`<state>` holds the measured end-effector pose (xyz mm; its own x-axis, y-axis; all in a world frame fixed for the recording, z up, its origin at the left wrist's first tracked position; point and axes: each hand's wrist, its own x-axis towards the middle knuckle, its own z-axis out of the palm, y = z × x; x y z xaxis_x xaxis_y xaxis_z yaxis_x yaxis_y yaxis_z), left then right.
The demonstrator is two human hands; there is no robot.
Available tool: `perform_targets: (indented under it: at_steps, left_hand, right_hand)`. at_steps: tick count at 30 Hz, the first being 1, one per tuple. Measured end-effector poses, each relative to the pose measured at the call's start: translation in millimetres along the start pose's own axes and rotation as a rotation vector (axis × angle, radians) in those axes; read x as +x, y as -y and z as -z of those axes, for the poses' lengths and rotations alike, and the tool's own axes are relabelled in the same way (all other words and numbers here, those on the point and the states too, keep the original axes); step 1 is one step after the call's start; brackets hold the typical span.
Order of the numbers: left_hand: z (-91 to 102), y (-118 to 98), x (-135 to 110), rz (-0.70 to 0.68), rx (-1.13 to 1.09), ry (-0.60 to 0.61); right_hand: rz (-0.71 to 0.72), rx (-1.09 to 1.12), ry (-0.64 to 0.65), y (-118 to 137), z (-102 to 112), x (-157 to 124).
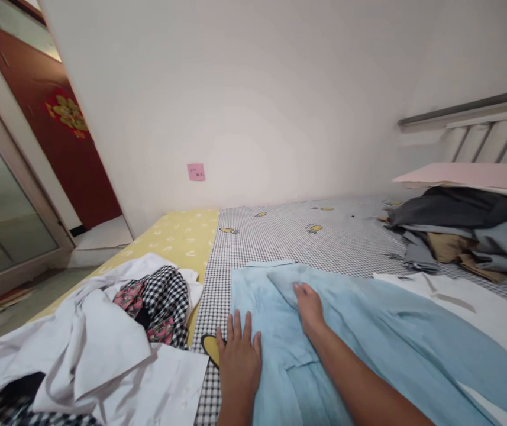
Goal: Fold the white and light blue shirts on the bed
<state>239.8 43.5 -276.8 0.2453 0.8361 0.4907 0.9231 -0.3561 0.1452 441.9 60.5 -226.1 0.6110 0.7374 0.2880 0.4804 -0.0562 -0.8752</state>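
Two hands are pressing a blue shirt flat on the bed.

The left hand (239,354) is lying open, fingers spread, on the near edge of the blue shirt (368,349); the right hand (309,307) is resting flat farther up it. Left of the hands is lying a white shirt (80,349); far right, a pile of clothes (457,231).

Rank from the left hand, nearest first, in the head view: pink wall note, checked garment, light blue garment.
1. Light blue garment: under the left hand.
2. Checked garment: just left.
3. Pink note: far ahead on the wall.
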Motion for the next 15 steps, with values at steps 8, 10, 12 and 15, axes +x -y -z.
perform_targets:
  at_steps: [8, 10, 12, 15]
  left_hand:
    - [-13.7, 10.9, -5.8, -0.101, -0.016, -0.037]
    - [-19.8, 15.2, -7.7, -0.129, -0.02, -0.046]
    - [-23.9, 17.7, -9.0, -0.123, -0.019, -0.053]
    - [-24.1, 17.7, -10.2, -0.127, -0.001, -0.064]
  right_hand:
    - [0.141, -0.001, 0.535, 22.2, 49.5, -17.9]
    - [0.043, -0.172, 0.365, 16.9, 56.6, -9.1]
    - [-0.041, -0.325, 0.243, 9.0, 60.8, 3.9]
    - [-0.085, -0.506, 0.257, 0.2, 59.6, 15.2]
